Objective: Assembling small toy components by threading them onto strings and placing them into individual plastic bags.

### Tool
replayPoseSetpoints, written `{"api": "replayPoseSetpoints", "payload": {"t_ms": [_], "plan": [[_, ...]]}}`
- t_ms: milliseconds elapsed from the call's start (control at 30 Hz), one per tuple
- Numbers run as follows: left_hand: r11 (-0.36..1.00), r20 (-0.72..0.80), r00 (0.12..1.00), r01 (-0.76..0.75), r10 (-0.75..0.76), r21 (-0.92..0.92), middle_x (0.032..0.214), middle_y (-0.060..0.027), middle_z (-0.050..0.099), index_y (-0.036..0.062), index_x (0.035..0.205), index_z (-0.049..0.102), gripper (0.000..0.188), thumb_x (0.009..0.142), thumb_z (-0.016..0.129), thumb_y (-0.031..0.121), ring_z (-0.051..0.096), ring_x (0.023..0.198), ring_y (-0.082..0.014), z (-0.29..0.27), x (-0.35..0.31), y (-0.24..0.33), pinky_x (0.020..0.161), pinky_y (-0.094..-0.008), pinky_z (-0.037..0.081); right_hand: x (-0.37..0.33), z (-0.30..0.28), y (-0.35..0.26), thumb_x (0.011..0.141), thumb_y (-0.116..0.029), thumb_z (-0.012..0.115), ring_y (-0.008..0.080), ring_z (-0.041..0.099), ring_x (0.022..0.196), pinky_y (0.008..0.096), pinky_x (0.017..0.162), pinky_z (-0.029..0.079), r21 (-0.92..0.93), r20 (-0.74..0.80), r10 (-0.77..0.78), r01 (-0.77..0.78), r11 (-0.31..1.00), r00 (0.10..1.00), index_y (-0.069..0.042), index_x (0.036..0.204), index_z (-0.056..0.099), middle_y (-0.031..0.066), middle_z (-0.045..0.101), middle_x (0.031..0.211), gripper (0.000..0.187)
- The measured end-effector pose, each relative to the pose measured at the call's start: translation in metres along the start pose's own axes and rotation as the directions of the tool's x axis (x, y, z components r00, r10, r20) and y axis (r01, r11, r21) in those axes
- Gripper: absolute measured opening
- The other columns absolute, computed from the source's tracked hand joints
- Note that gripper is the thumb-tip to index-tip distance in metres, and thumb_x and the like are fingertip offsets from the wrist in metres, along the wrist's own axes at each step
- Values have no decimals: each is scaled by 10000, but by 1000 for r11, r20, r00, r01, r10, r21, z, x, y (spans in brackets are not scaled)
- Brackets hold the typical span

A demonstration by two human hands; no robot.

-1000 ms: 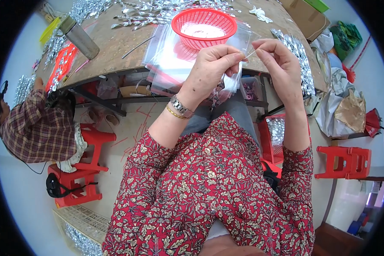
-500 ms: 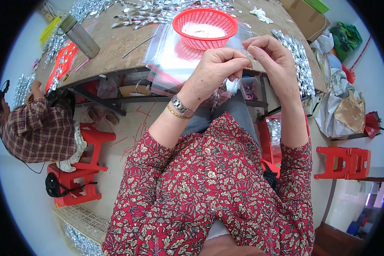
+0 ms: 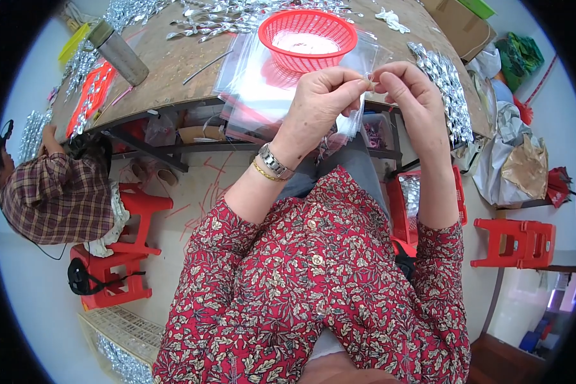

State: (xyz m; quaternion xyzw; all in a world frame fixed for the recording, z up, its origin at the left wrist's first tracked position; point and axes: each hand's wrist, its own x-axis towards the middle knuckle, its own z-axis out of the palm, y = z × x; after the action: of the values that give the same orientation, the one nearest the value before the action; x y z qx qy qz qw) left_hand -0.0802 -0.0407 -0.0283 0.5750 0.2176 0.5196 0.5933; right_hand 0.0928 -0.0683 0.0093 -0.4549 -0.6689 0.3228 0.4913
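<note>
Over the front edge of the table, my left hand pinches something tiny between thumb and forefinger. My right hand meets it fingertip to fingertip, thumb and curled forefinger closed; what lies between the tips is too small to name. Just beyond sits a red mesh basket with a pale bottom, on a stack of clear plastic sheets or bags. To the right of my right hand lies a bundle of twisted silver foil strips. Crinkled shiny material shows below my left hand, partly hidden by it.
More silver strips lie at the back of the table. A metal flask and a thin grey rod are left. Another person sits far left. Red stools and a red crate stand lower down.
My right hand has moved slightly left, its fingertips closing in on those of my left hand. The left hand has shifted a little up and keeps its pinch.
</note>
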Motion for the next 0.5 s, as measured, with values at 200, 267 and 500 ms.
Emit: {"api": "replayPoseSetpoints", "payload": {"t_ms": [200,267,500], "plan": [[999,-25,999,-34,33,-31,690,18,594,2,898,673,155,893,603,140,523,612,-35,3,-2,-1,556,-174,415,-1,8,1,903,-128,592,59,571,828,197,719,443,-7,-10,8,-8,1000,1000,-22,958,611,-8,616,894,121],[999,-33,999,-42,41,-27,689,17,592,0,894,671,152,895,602,135,522,610,-36,4,-3,-2,553,-176,414,-1,8,3,896,-121,602,58,569,818,197,718,443,-6,-12,4,-4,1000,1000,-19,950,610,-9,612,888,116],[997,-62,996,-64,61,-43,681,16,584,-2,875,659,141,902,595,120,514,602,-38,5,-4,-4,544,-181,408,-3,12,1,902,-141,589,49,561,797,193,703,426,-5,-38,15,-16,1000,999,-31,933,612,-18,603,849,117]]}}
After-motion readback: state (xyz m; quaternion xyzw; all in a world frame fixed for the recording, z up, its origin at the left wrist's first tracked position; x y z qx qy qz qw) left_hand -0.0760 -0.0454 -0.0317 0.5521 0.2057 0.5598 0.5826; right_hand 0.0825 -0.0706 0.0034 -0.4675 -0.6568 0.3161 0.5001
